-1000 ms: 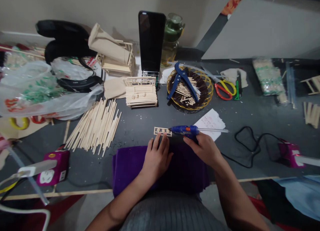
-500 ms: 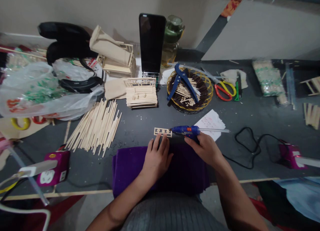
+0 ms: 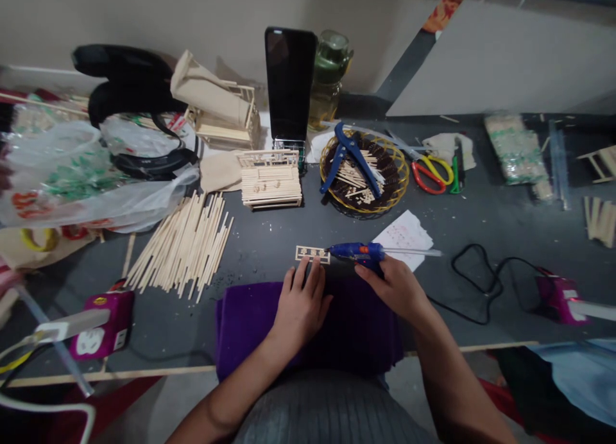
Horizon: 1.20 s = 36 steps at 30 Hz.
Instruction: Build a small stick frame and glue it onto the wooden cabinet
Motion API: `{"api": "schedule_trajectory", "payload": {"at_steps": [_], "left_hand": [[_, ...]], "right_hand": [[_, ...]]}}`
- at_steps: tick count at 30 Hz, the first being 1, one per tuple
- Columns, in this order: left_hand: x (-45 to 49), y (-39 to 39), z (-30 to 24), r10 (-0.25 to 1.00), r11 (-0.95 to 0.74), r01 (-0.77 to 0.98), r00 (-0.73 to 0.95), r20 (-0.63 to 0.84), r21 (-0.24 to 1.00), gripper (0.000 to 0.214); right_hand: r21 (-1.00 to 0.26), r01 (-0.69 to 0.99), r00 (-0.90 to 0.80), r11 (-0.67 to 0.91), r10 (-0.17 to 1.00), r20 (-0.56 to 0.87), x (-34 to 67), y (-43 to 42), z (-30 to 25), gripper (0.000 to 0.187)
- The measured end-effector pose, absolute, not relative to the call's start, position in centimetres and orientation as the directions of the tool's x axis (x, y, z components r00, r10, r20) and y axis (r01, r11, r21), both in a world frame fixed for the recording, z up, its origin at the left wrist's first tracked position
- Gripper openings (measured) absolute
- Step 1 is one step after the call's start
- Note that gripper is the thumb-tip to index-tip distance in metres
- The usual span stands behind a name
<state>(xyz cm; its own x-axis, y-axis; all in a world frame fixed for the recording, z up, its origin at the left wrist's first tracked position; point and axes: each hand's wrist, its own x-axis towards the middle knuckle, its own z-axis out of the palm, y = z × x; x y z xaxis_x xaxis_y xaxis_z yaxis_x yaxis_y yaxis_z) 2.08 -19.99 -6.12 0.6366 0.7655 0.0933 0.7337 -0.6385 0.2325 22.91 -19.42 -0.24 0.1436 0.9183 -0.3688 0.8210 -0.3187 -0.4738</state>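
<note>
My right hand (image 3: 397, 289) grips a blue glue gun (image 3: 359, 252) whose nozzle points left at a small wooden ladder-like frame (image 3: 312, 254) lying on the grey table (image 3: 269, 239). My left hand (image 3: 301, 303) lies with fingers stretched out, fingertips pressing the near edge of that frame. Both hands rest over a purple cloth (image 3: 250, 322) at the table's front edge.
A pile of loose wooden sticks (image 3: 185, 242) lies to the left. Behind are a small stick-built model (image 3: 271, 178), an upright phone (image 3: 290, 81), a basket (image 3: 399, 178) with blue cutters (image 3: 351, 154), scissors (image 3: 433, 170), a paper slip (image 3: 404, 232), black cable (image 3: 481, 283), plastic bags (image 3: 72, 174).
</note>
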Motion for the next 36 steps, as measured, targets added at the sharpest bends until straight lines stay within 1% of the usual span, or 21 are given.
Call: {"api": "schedule_trajectory", "payload": {"at_steps": [5,10,20,27,36], "left_hand": [[2.04,-20.01,-6.19,0.765,-0.638,0.732,0.639,0.086,0.237,0.048],[2.03,-20.02,-6.18,0.765,-0.636,0.732,0.64,0.074,0.244,0.047],[2.02,-20.06,-6.23,0.769,-0.627,0.738,0.638,0.044,0.25,0.049],[2.07,-19.97,-6.05,0.764,-0.637,0.732,0.641,0.072,0.243,0.048],[2.07,-20.08,-6.18,0.767,-0.634,0.735,0.638,0.068,0.24,0.048]], "right_hand": [[-0.47,0.824,0.151,-0.315,0.923,-0.355,22.94,-19.37,-0.34,0.035],[-0.501,0.815,0.117,-0.29,0.93,-0.348,22.79,-19.22,-0.34,0.034],[-0.478,0.838,0.105,-0.265,0.936,-0.335,22.83,-19.14,-0.38,0.035],[-0.475,0.835,0.101,-0.279,0.925,-0.365,22.88,-19.0,-0.27,0.034],[-0.484,0.828,0.114,-0.282,0.931,-0.348,23.02,-19.14,-0.49,0.036]]}}
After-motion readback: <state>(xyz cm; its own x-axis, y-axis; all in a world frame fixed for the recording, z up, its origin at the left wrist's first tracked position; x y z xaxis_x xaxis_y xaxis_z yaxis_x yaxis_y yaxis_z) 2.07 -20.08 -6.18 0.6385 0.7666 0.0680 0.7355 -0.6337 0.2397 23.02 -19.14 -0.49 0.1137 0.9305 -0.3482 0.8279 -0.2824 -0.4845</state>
